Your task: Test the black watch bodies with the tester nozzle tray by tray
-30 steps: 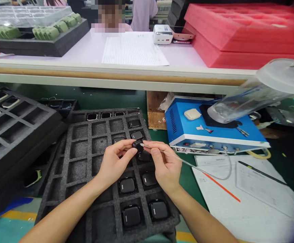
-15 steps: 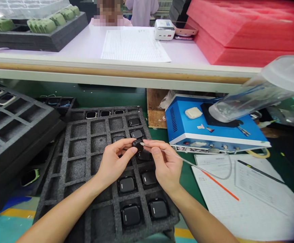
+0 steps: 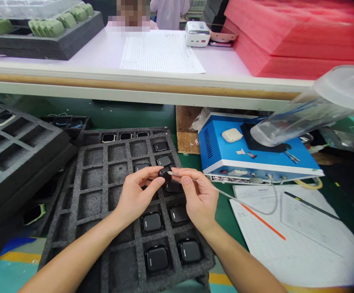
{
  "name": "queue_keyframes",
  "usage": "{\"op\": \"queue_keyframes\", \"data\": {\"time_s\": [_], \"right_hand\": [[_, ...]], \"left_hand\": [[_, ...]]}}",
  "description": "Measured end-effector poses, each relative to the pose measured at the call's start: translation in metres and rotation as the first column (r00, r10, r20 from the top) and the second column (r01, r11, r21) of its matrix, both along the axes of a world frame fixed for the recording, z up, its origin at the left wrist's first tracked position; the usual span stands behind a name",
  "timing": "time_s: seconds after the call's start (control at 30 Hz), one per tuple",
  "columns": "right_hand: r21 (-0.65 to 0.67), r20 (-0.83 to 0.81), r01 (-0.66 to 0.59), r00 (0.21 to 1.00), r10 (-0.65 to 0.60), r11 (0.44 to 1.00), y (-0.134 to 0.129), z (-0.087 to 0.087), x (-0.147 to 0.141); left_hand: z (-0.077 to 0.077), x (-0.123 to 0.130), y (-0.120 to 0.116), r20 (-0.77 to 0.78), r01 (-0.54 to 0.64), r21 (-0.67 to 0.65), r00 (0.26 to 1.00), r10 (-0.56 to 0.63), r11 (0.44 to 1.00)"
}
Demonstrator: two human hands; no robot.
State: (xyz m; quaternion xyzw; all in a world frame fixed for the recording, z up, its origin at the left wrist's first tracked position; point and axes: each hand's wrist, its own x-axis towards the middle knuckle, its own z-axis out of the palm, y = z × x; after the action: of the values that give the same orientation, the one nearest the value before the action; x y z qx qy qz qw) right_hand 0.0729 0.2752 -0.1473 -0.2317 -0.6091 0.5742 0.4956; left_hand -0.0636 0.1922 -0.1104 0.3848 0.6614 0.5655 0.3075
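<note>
Seems mid-job: watch gripped in left hand, cable pinched in right hand, whether watches below are done can't be told.

The small, rounded black case was held up at a tilt, just off mid-view toward seven o'clock. The thin grey cord, pale-tipped, ran from the case's three-o'clock side toward four, then curled up toward twelve.
</note>
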Motion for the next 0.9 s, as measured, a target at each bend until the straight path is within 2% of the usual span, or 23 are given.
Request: {"op": "queue_keyframes", "data": {"time_s": [0.23,0.47,0.9], "right_hand": [[0.002,-0.034,-0.002,0.999,0.002,1.0,0.001,-0.001,-0.002],[-0.028,-0.076,-0.024,0.997,0.022,0.999,0.008,0.004,-0.011],[-0.034,-0.121,-0.055,0.991,0.051,0.998,0.013,0.005,-0.012]], "left_hand": [[0.002,-0.003,0.001,-0.034,-0.027,-0.012,0.999,0.026,1.0],[0.0,-0.01,0.006,-0.126,-0.111,-0.058,0.987,0.103,0.992],[0.004,-0.01,0.009,-0.156,-0.133,-0.089,0.981,0.118,0.987]]}}
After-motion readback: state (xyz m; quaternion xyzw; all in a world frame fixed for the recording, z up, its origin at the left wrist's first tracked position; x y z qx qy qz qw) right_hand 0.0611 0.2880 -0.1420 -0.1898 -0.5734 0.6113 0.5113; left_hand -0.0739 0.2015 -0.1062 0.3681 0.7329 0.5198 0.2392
